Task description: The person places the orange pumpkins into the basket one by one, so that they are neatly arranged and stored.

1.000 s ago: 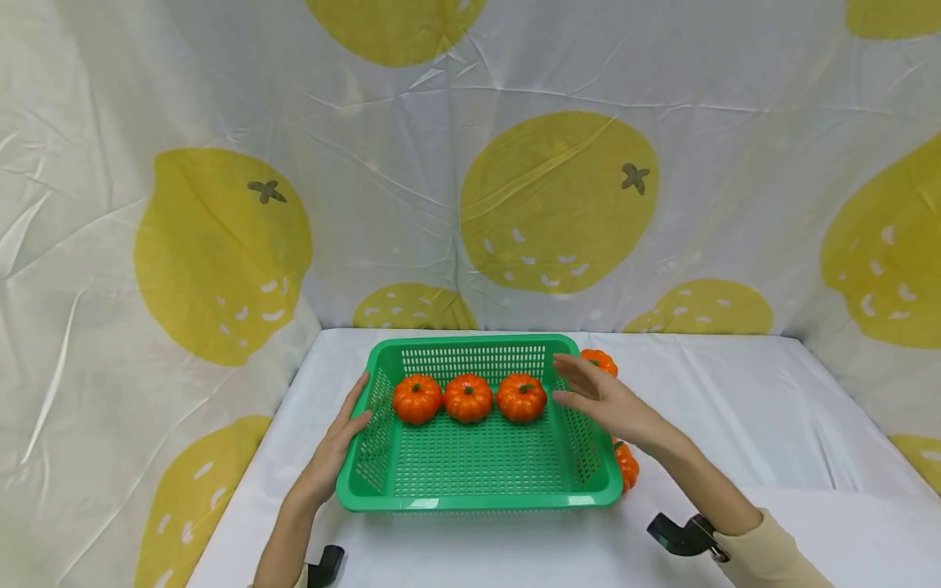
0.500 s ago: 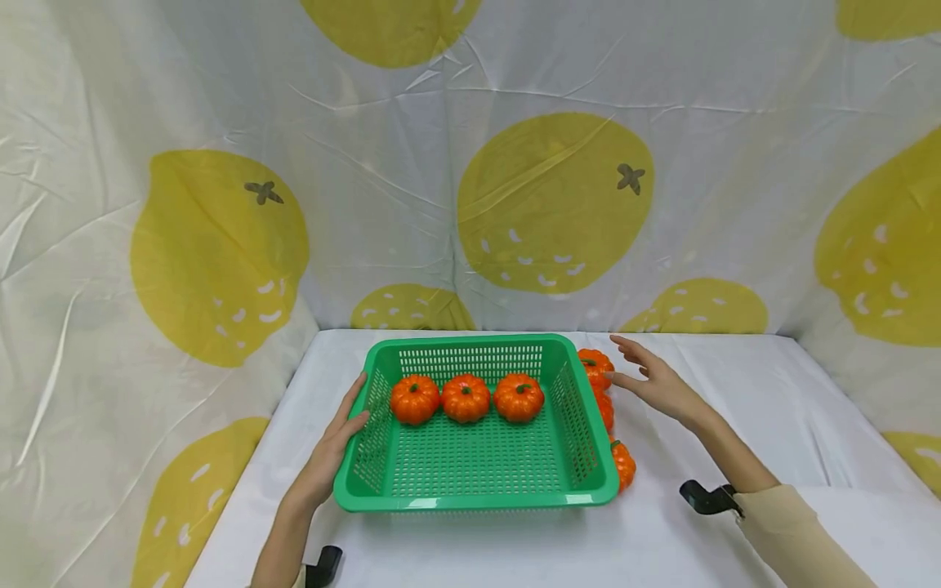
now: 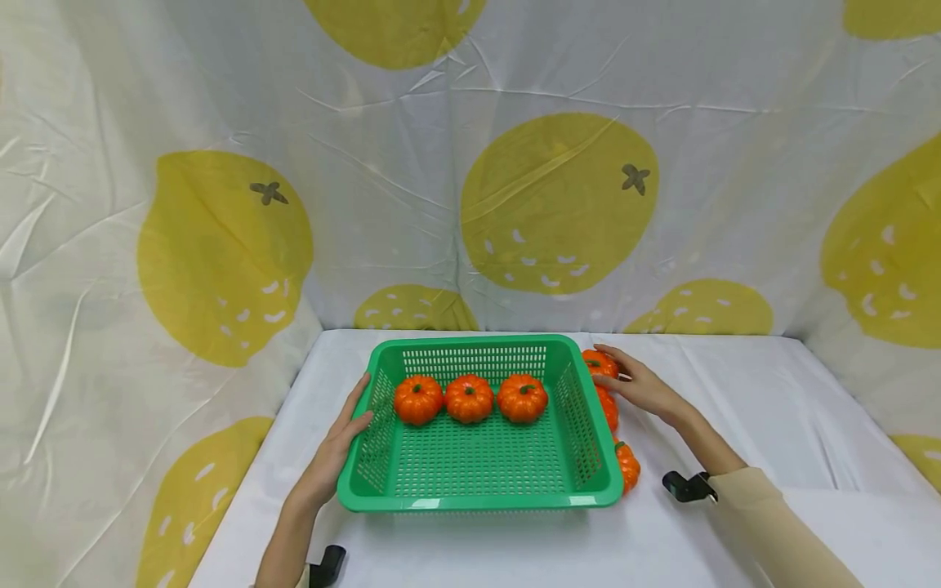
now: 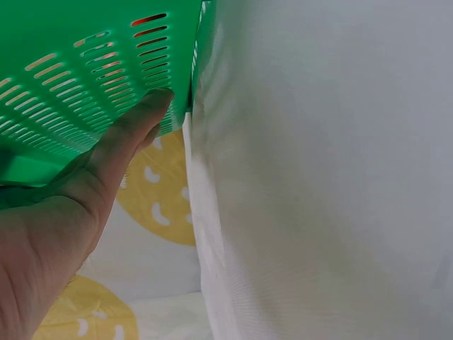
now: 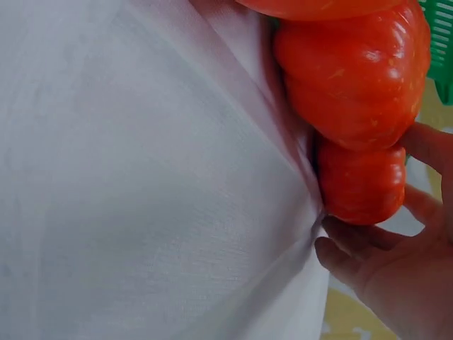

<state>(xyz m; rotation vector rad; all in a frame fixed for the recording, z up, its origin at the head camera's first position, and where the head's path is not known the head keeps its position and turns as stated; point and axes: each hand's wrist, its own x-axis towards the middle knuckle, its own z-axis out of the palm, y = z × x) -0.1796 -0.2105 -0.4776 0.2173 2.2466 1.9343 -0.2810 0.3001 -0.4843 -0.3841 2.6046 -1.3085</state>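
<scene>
While bracing the green basket [image 3: 478,502] at nine o'clock with the left hand [image 3: 331,457], fingers fairly straight and thumb spread apart against the outer wall, holding the far pumpkin [image 3: 599,362] at two o'clock, just outside the basket on the counter [image 3: 720,425]. In the right hand [image 3: 641,387], clamped on it by the look of things: thumb to the near side, fingers curled past the far side. Tight quarters here! Watch the middle pumpkin [image 3: 608,410] at three o'clock, right beside the thumb; best to firm up first, then lift straight, so as not to nudge it into the near pumpkin [image 3: 628,468], between three and four. Likely slippery with that gloss, so better cupped low than squeezed at the top. Clear the rim before swinging toward nine. Inside, toward twelve, three pumpkins in a row [image 3: 469,400]; bare floor toward six for a soft landing. And lettering? None legible on basket or pumpkins; only lemon prints on the backdrop [image 3: 367,163], without brand or label.
</scene>
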